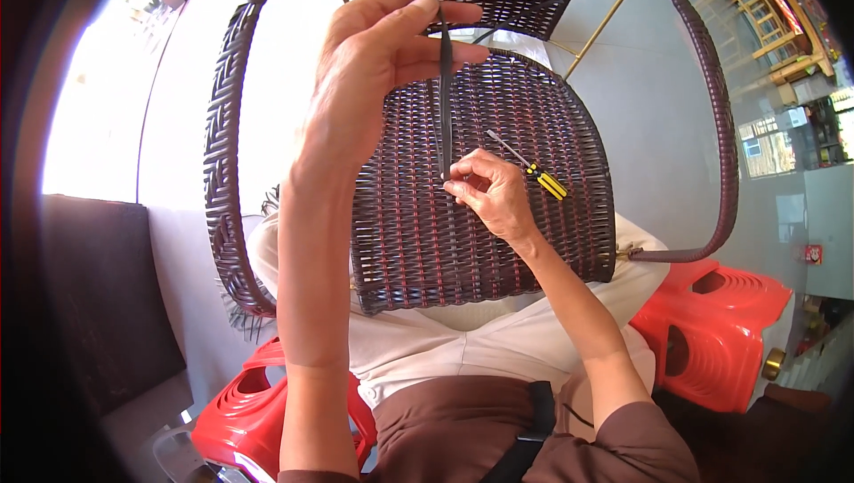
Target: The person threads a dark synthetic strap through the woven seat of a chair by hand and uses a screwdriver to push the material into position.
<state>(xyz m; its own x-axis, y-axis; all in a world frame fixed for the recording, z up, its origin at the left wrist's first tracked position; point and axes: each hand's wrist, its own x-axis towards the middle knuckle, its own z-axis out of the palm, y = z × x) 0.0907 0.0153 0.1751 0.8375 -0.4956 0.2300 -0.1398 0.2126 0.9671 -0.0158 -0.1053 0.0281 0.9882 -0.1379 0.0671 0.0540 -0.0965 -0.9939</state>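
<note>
A woven chair in dark brown with red strands lies across my lap, its seat facing up. Above the far part of the seat, my left hand pinches a flat black weaving strip between thumb and forefinger, the other fingers spread. The strip hangs down toward the middle of the seat. There my right hand pinches its lower end, close to the weave. A screwdriver with a yellow and black handle rests on the seat, just right of my right hand.
Curved armrests wrapped in weaving, the left one and the right one, rise on both sides. Red plastic stools stand at lower right and lower left. A dark panel is at left, wooden frames at far right.
</note>
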